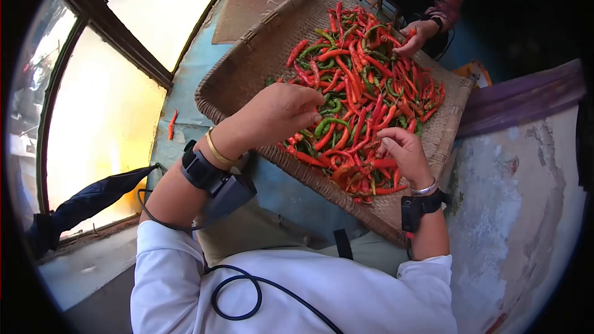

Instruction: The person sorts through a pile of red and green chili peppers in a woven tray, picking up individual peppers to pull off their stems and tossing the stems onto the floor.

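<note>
**Sorting chillies, most of the heap left**

The left hand (281, 111) hovers with fingers curled over the heap of long red and green chilli peppers (362, 93) in the shallow woven basket tray (247, 55); whether it grips one I cannot tell. The right hand (405, 151) pinches a red pepper. A co-worker's hand (416, 36) picks opposite.

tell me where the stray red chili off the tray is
In the head view, the stray chili lies on the blue floor, left of the woven tray.

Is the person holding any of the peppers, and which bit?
It cannot be told. The left hand and right hand rest, fingers curled, on red and green chili peppers in the woven basket tray.
</note>
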`<action>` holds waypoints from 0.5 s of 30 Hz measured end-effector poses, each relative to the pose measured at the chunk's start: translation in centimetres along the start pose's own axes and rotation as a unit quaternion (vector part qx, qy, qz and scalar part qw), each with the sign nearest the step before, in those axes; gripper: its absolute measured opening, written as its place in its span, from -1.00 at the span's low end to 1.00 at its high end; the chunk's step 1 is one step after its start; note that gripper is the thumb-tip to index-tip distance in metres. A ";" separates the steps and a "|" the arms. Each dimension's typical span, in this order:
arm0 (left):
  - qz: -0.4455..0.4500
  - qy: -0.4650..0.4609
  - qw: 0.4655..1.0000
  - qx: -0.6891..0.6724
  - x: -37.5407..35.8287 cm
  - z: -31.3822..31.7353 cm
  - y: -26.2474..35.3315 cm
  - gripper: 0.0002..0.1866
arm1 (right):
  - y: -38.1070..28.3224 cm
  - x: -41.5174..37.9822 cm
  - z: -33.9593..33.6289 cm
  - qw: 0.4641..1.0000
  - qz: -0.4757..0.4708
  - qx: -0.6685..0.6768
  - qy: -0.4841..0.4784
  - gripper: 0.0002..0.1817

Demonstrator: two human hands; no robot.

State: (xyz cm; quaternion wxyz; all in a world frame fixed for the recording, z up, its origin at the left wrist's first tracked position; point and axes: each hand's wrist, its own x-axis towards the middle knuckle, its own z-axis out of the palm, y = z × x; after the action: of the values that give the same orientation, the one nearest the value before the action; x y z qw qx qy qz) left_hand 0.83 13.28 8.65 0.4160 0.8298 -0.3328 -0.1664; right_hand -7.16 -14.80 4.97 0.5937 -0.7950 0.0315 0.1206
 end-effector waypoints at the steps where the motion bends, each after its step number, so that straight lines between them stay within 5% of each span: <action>1: 0.023 -0.029 0.997 0.064 1.9 1.6 -0.3 -0.72 | 0.2 0.3 -0.5 1.000 0.005 -0.001 0.002 -0.82; 11: 0.118 -0.065 0.918 0.373 13.6 10.1 -4.6 -0.74 | 3.9 1.7 -4.5 0.988 0.033 0.130 0.074 -0.82; 15: 0.195 -0.027 0.917 0.347 15.1 11.0 -5.8 -0.76 | 3.7 2.3 -4.8 0.980 0.032 0.189 0.055 -0.81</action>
State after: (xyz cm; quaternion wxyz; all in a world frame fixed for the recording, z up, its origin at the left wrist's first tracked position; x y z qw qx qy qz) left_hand 8.09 -0.96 -2.58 0.1167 0.8359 -0.5359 0.0221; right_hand -4.85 -20.26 2.25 0.7265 -0.6724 0.1117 0.0874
